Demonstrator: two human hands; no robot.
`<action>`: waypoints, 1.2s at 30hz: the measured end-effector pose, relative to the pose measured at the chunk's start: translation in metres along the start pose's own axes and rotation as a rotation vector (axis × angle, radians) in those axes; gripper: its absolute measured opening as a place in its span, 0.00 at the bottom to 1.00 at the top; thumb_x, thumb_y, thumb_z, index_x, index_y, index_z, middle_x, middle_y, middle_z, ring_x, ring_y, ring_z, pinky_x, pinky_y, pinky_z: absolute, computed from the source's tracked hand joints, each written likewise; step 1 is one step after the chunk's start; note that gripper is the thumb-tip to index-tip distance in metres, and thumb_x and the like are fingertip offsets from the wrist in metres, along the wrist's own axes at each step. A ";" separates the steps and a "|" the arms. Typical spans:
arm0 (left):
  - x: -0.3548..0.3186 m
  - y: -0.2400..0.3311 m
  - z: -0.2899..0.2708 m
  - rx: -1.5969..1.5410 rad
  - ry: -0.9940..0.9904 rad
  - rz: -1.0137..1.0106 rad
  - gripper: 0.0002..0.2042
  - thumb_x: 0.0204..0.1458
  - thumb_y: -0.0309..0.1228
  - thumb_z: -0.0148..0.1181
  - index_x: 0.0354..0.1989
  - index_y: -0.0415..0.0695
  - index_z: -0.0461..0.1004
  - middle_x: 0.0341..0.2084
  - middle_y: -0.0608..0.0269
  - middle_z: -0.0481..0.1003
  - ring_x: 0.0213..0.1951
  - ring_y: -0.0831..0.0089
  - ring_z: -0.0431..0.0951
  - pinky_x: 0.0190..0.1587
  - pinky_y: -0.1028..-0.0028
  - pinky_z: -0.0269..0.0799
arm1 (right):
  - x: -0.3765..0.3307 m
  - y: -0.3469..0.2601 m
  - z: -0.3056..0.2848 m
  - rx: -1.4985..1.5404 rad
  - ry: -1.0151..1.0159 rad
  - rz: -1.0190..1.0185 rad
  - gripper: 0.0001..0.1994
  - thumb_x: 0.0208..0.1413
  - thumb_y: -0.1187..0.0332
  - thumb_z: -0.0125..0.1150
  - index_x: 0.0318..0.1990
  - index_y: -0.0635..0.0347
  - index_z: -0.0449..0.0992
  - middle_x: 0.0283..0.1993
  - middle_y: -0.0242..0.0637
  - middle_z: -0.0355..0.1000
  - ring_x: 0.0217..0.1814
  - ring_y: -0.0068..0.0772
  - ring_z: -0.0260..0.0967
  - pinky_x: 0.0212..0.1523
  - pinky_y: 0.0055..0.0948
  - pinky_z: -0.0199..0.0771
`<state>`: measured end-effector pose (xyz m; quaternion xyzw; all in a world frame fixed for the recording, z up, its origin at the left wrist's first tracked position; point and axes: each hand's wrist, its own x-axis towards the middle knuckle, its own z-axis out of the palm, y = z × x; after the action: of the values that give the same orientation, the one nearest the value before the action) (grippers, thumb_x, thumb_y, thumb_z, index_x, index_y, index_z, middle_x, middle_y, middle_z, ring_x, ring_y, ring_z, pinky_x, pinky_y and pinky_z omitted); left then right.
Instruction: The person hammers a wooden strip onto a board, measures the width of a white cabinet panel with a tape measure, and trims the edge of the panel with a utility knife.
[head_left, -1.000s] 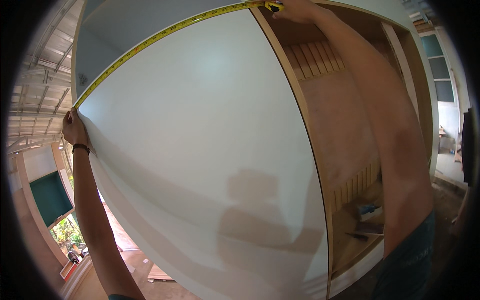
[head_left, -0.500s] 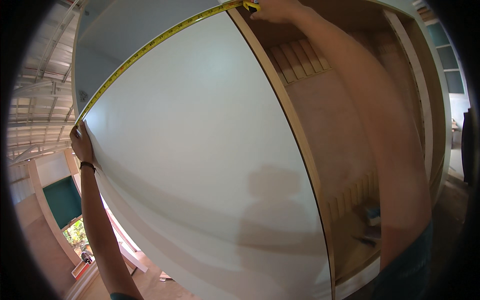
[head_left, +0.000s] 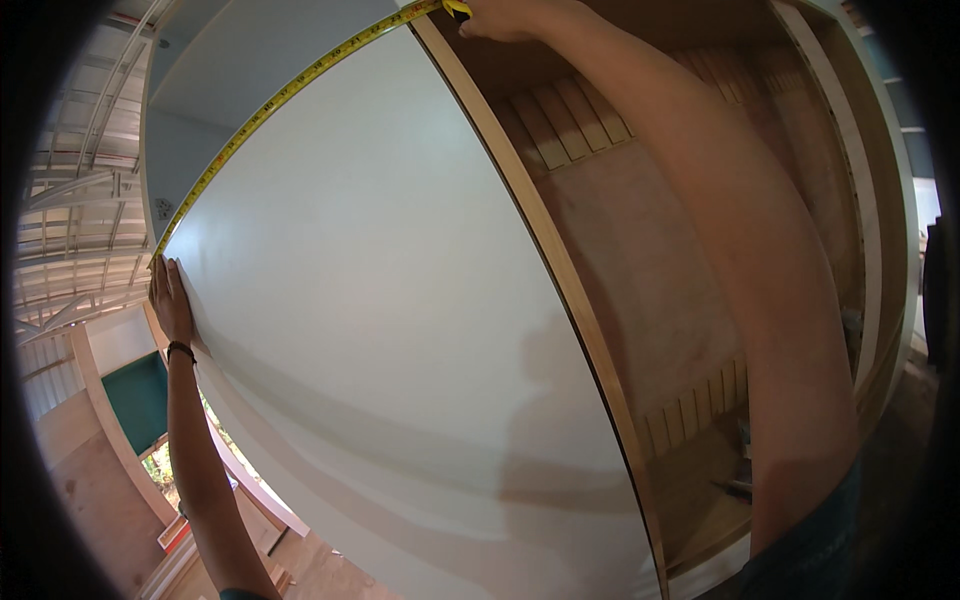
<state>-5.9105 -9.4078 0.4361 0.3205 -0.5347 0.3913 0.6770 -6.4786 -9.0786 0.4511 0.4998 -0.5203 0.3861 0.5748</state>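
A yellow tape measure blade (head_left: 290, 90) runs along the top edge of a large white panel (head_left: 370, 260), bowed by the lens. At the panel's left corner is my left hand (head_left: 173, 303), with a dark band at the wrist. Its fingers stretch upward along the panel edge, their tips touching the tape's end. My right hand (head_left: 505, 18) grips the yellow and black tape measure case (head_left: 457, 9) at the top, just past the panel's wooden right edge (head_left: 530, 205). Part of that case lies beyond the upper picture rim.
Right of the panel opens a wooden cabinet interior (head_left: 650, 260) with slatted strips (head_left: 570, 125) and small items at its bottom, partly behind my right arm. Blue-grey panelling (head_left: 205, 90) rises behind the tape. Metal roof framing (head_left: 80, 200) and a green panel (head_left: 138, 400) show at left.
The view has shifted, so the panel's right edge and my right hand sit further left. My left fingers, earlier bent around the tape's end, now lie straighter against the panel edge.
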 end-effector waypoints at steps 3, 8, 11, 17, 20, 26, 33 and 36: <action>0.003 0.002 -0.003 0.032 -0.016 -0.001 0.32 0.68 0.57 0.36 0.73 0.48 0.60 0.71 0.58 0.60 0.73 0.57 0.54 0.75 0.62 0.47 | 0.002 0.002 -0.002 0.001 0.005 0.024 0.25 0.56 0.67 0.66 0.63 0.43 0.74 0.63 0.46 0.66 0.68 0.50 0.61 0.66 0.46 0.68; 0.003 0.003 -0.005 0.106 -0.036 0.002 0.31 0.69 0.55 0.35 0.73 0.50 0.59 0.71 0.60 0.61 0.72 0.56 0.56 0.74 0.61 0.50 | -0.001 0.000 -0.005 -0.018 -0.020 0.020 0.25 0.57 0.68 0.65 0.63 0.43 0.73 0.63 0.46 0.66 0.68 0.50 0.61 0.67 0.46 0.68; 0.001 0.008 -0.006 0.155 -0.053 -0.010 0.30 0.69 0.55 0.35 0.73 0.51 0.59 0.71 0.60 0.61 0.72 0.56 0.56 0.73 0.61 0.52 | -0.001 0.000 -0.008 -0.018 -0.030 0.031 0.25 0.58 0.68 0.64 0.64 0.43 0.73 0.63 0.46 0.65 0.68 0.50 0.61 0.67 0.46 0.68; 0.000 0.014 -0.010 0.175 -0.075 -0.018 0.30 0.69 0.55 0.35 0.73 0.52 0.59 0.71 0.60 0.62 0.71 0.56 0.58 0.72 0.60 0.54 | 0.001 0.001 0.000 -0.023 -0.011 0.027 0.25 0.58 0.68 0.65 0.64 0.44 0.73 0.64 0.46 0.65 0.69 0.50 0.60 0.67 0.45 0.68; -0.001 0.017 -0.011 0.150 -0.054 0.002 0.30 0.69 0.55 0.36 0.73 0.51 0.60 0.70 0.60 0.62 0.71 0.56 0.59 0.72 0.60 0.54 | 0.003 0.000 -0.001 -0.028 -0.009 0.035 0.26 0.57 0.68 0.65 0.64 0.44 0.72 0.64 0.46 0.65 0.69 0.50 0.60 0.67 0.44 0.68; -0.003 0.021 -0.009 0.158 -0.062 0.024 0.31 0.70 0.54 0.35 0.73 0.48 0.58 0.71 0.56 0.60 0.72 0.55 0.56 0.73 0.61 0.51 | 0.008 0.000 -0.002 -0.041 -0.022 0.042 0.26 0.55 0.69 0.67 0.63 0.48 0.73 0.62 0.48 0.66 0.67 0.52 0.62 0.66 0.45 0.68; 0.004 0.019 -0.006 0.015 0.008 0.012 0.29 0.69 0.54 0.39 0.70 0.48 0.63 0.66 0.48 0.65 0.69 0.50 0.60 0.70 0.58 0.56 | 0.007 0.000 -0.020 -0.065 -0.026 -0.049 0.24 0.51 0.71 0.70 0.57 0.55 0.74 0.56 0.54 0.69 0.62 0.57 0.65 0.62 0.48 0.70; 0.029 -0.007 -0.015 -0.121 0.008 -0.076 0.31 0.67 0.57 0.41 0.68 0.49 0.66 0.63 0.45 0.68 0.68 0.50 0.62 0.67 0.56 0.59 | 0.005 -0.010 -0.040 -0.052 -0.077 -0.081 0.25 0.50 0.70 0.71 0.57 0.57 0.74 0.53 0.56 0.71 0.59 0.58 0.67 0.60 0.47 0.71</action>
<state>-5.8937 -9.3927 0.4610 0.2978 -0.5421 0.3335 0.7115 -6.4601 -9.0420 0.4559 0.5197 -0.5312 0.3295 0.5824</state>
